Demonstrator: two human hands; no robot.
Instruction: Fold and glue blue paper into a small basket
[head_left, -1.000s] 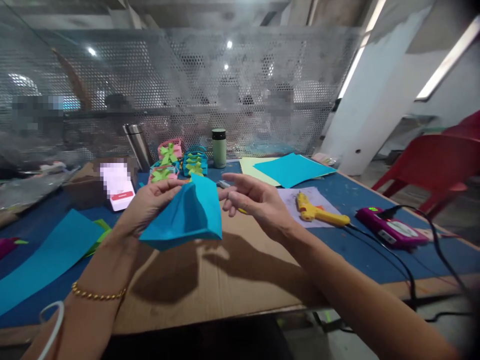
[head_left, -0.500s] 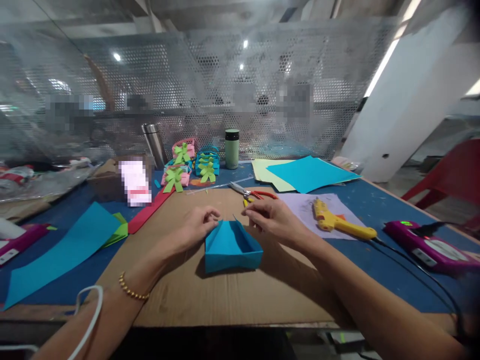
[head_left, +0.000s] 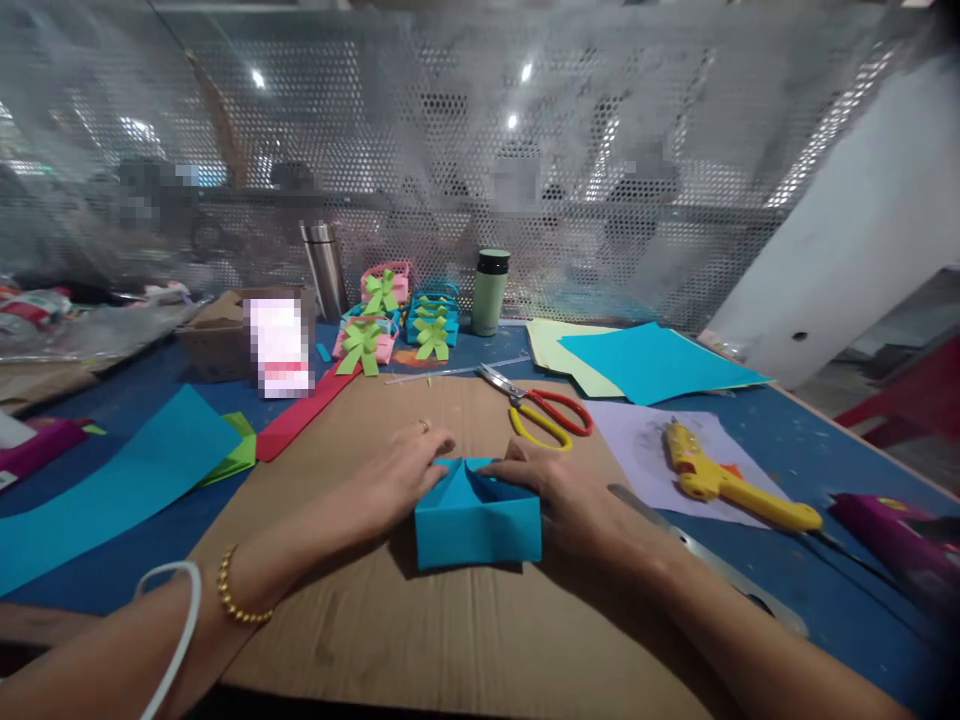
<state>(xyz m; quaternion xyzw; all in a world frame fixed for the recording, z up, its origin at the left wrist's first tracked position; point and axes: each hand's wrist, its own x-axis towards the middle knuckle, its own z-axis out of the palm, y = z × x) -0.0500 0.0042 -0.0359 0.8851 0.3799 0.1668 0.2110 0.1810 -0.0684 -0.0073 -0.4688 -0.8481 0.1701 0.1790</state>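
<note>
A blue paper box (head_left: pixel 478 537) with an open top stands on a sheet of cardboard (head_left: pixel 390 625), its paper flaps folded inward at the far side. My left hand (head_left: pixel 409 465) is closed on its far left corner, thumb and fingers at the paper edge. Around the right side, my right hand (head_left: pixel 559 490) grips the wall, with its index finger reaching inside over the folded flap. Beyond the box lie scissors (head_left: pixel 536 405) with red and yellow handles.
To the right, a yellow glue gun (head_left: pixel 720 485) rests on lilac paper (head_left: pixel 626 430), near a metal ruler (head_left: pixel 739 580). Blue sheets (head_left: pixel 667 365) lie behind. Small paper baskets (head_left: pixel 367 345) with green bows, a green tumbler (head_left: pixel 490 295) and a steel flask (head_left: pixel 325 275) stand at the back.
My right hand has come down from above the box's far right corner onto its right wall. My left hand has lowered onto the far left corner. The view has shifted, uncovering the scissors' handles.
</note>
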